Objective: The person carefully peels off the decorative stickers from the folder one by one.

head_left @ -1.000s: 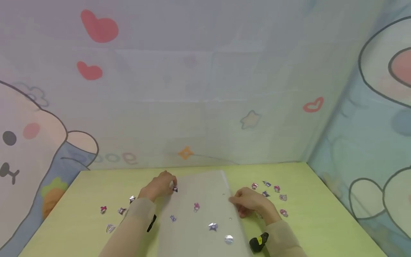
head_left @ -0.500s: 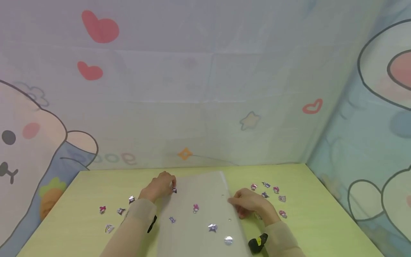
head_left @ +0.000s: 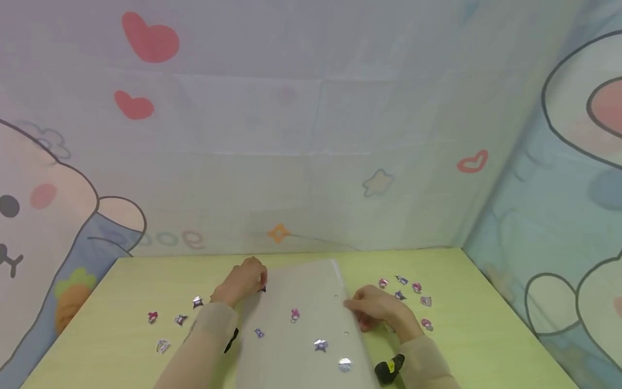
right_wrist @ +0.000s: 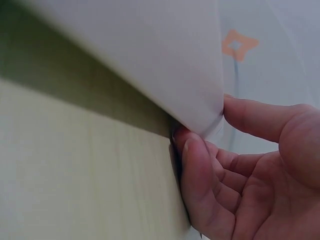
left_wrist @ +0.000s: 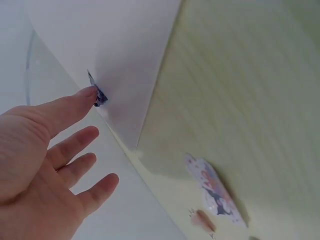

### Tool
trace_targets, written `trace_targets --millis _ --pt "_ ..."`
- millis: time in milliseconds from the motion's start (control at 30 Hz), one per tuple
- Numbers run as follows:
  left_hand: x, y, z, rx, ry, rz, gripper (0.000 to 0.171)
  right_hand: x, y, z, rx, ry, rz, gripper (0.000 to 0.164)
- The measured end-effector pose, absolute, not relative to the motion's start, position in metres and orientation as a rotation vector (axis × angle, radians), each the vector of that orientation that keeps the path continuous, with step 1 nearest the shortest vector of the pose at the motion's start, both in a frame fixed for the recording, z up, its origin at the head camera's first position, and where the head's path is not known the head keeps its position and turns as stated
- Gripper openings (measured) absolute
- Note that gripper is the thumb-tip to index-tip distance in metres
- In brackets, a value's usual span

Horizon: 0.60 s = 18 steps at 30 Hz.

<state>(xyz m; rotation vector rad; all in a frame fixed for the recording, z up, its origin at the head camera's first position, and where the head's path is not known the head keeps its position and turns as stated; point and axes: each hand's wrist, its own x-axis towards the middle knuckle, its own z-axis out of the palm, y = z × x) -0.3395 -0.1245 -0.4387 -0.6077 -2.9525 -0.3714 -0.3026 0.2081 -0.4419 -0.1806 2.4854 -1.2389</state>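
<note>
A large white sheet (head_left: 286, 292) lies across the middle of the table with several small shiny stickers on it. At its upper left corner my left hand (head_left: 243, 281) holds a small dark sticker (left_wrist: 100, 95) against the sheet. The thumb touches this sticker in the left wrist view; the index finger is hidden, and the other fingers are spread apart. My right hand (head_left: 376, 308) pinches the sheet's right edge, thumb on top and fingers below in the right wrist view. A pink sticker (head_left: 295, 315) and a star-shaped sticker (head_left: 320, 345) lie on the sheet.
Several loose stickers lie left of the sheet, among them a red one (head_left: 153, 317). More lie on the right, such as a pink one (head_left: 426, 324). The yellow-green table (head_left: 486, 335) meets a printed cloth backdrop (head_left: 311, 162) at the back.
Both hands stay nearly in place. The sticker under my left hand shows less than before, as the fingers have shifted slightly over it. The head view has moved a little.
</note>
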Motion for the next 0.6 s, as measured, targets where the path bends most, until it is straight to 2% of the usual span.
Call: trace_targets --millis 233,433,600 --pt "-0.335 -0.120 -0.437 -0.516 -3.001 -0.329 0.013 -0.301 0.210 -0.442 -0.178 2.475 -1.254 0.022" --pt "-0.332 -0.118 -0.433 -0.496 -2.992 -0.320 0.023 -0.301 0.209 -0.441 -0.207 2.464 -1.271 0.022" --pt "-0.331 -0.116 -0.429 -0.522 -2.962 -0.328 0.024 -0.300 0.210 -0.440 -0.198 2.464 -1.264 0.021"
